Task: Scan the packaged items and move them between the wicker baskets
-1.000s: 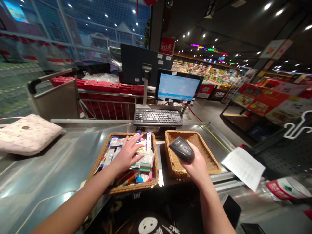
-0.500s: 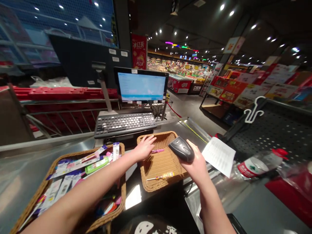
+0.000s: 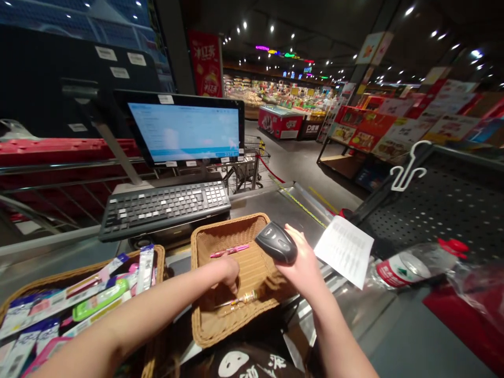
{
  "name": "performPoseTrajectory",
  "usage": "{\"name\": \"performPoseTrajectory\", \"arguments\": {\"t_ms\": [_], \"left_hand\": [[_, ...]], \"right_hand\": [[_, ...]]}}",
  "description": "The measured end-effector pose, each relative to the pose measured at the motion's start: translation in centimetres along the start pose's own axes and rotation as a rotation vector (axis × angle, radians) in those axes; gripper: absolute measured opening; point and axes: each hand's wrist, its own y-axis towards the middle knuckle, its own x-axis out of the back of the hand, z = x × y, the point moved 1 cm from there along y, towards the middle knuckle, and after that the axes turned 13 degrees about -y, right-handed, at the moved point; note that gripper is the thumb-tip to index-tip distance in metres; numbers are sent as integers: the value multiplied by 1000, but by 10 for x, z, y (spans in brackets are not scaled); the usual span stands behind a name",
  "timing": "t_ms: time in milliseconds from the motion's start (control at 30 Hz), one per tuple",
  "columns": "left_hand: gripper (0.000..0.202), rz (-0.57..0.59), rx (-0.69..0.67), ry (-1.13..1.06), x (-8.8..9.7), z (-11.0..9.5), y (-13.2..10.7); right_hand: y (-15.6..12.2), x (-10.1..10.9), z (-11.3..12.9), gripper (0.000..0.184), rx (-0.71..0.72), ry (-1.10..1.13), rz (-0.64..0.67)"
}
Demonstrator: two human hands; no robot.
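Observation:
My right hand (image 3: 301, 268) grips a black handheld barcode scanner (image 3: 276, 242) above the right edge of a shallow wicker basket (image 3: 214, 331). My left hand (image 3: 225, 272) reaches into that basket with fingers curled downward, right by a yellow pen (image 3: 246, 298) on its floor. Whether the fingers touch or hold the pen is unclear. A pink pen (image 3: 229, 251) lies further back in the same basket. To the left, a second wicker basket (image 3: 155, 257) is filled with several packaged stationery items (image 3: 90, 304).
A keyboard (image 3: 165, 206) and a lit monitor (image 3: 185, 130) stand behind the baskets on the steel checkout counter (image 3: 275, 207). A printed sheet (image 3: 344, 249), a plastic bottle (image 3: 409, 265) and a black perforated panel (image 3: 444, 207) sit to the right. Shop aisles lie beyond.
My left hand went from the full left basket to the back of the right basket, then drew back toward the yellow pen. A pink pen now lies there. The view swung right.

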Motion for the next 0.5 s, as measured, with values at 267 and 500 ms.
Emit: {"name": "performPoseTrajectory", "arguments": {"t_ms": [267, 500], "left_hand": [[13, -81, -17, -151, -52, -27, 14], [20, -107, -157, 22, -26, -30, 5]], "right_hand": [[15, -12, -3, 46, 19, 15, 45], [17, -15, -2, 45, 13, 22, 45]]}}
